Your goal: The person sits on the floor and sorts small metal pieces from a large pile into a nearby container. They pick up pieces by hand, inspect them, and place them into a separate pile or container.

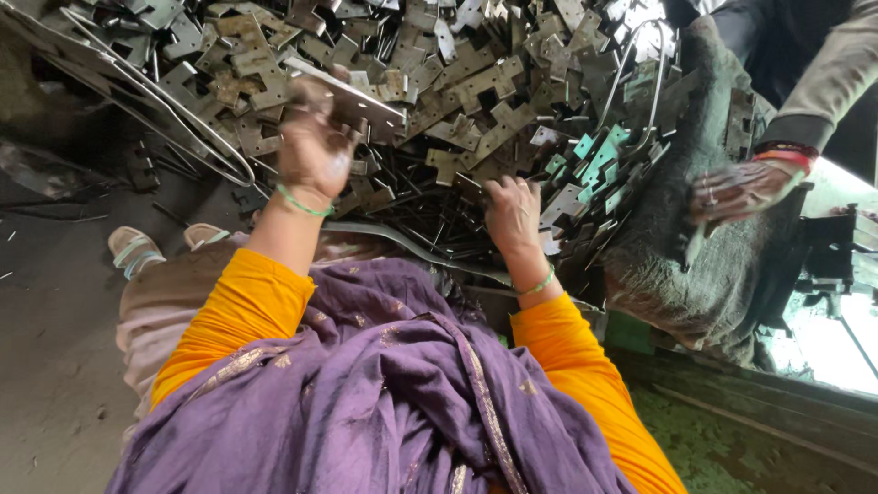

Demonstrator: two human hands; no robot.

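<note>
Hundreds of little stamped metal brackets heaped across the whole top of the frame, flat grey strips bent and punched with holes, a lot of them dull and a bit rusty-looking, with a small patch in the upper right that has a greenish-teal coating. The left hand, center-left of the frame, is lifted off the heap with its fingers curled closed around a long flat plate, a shiny strip with a couple of holes that sticks out to the right of the fist; held by one end like that probably because it's the easiest way to pull a flat piece free of a tangled pile. The right hand, near the middle of the frame, is palm-down on the lower edge of the heap, fingers bent into the pieces, though I can't tell whether they've actually closed on one or are just raking through. Both wrists have thin green bangles, sleeves are bright orange, and a purple scarf with gold trim fills the bottom of the frame. A bent wire loop snakes through the pile at upper left. At the right edge another person's hand, red bangle on the wrist, rests on a coarse grey sack that looks like rough woven cloth, slumped against the heap. Sandalled feet show at far left on the dusty floor.
</note>
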